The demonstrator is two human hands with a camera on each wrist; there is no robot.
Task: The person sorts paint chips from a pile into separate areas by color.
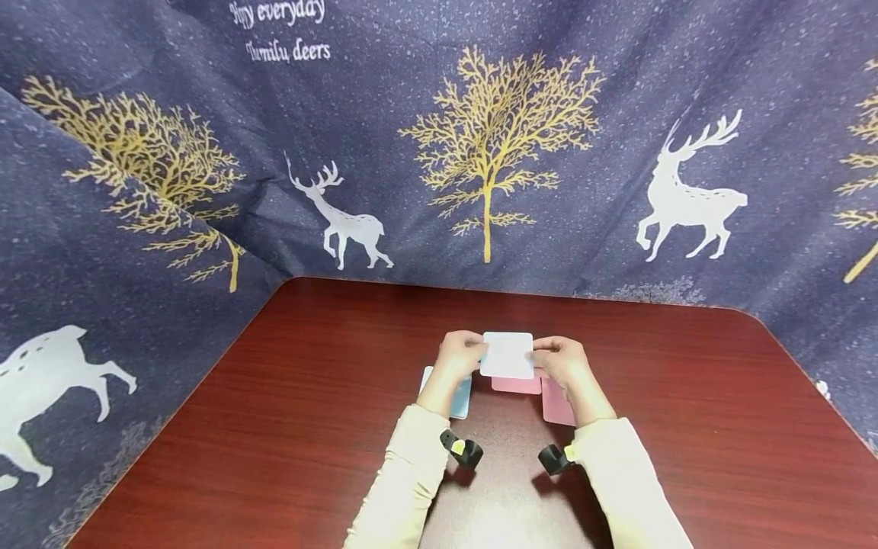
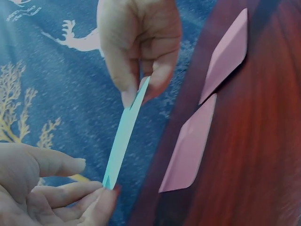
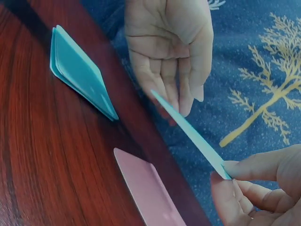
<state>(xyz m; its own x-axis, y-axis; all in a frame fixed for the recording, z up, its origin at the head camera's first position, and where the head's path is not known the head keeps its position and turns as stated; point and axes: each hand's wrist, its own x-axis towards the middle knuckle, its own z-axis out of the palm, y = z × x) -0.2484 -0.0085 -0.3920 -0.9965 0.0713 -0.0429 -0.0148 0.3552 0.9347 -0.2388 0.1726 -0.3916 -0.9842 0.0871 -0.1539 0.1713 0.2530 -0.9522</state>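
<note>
A thin card (image 1: pixel 507 355) with rounded corners, white-faced in the head view, is held up above the table between both hands. My right hand (image 1: pixel 564 361) pinches one end of this card (image 3: pixel 193 134) between thumb and fingers. At the opposite end, the fingers of my left hand (image 1: pixel 459 355) touch the card's edge. The left thumb (image 2: pixel 70 165) stands apart from the card. Two pink cards, one nearer the middle (image 1: pixel 516 385) and one to the right (image 1: pixel 558 402), lie below the hands. Blue cards (image 3: pixel 80 70) lie stacked on the left, partly behind my left wrist.
The dark red wooden table (image 1: pixel 329 343) has a glossy patch near its front. A navy cloth (image 1: pixel 569 252) printed with deer and golden trees hangs behind and beside it. Black cameras are strapped to the left wrist (image 1: pixel 461 448) and the right wrist (image 1: pixel 554 459).
</note>
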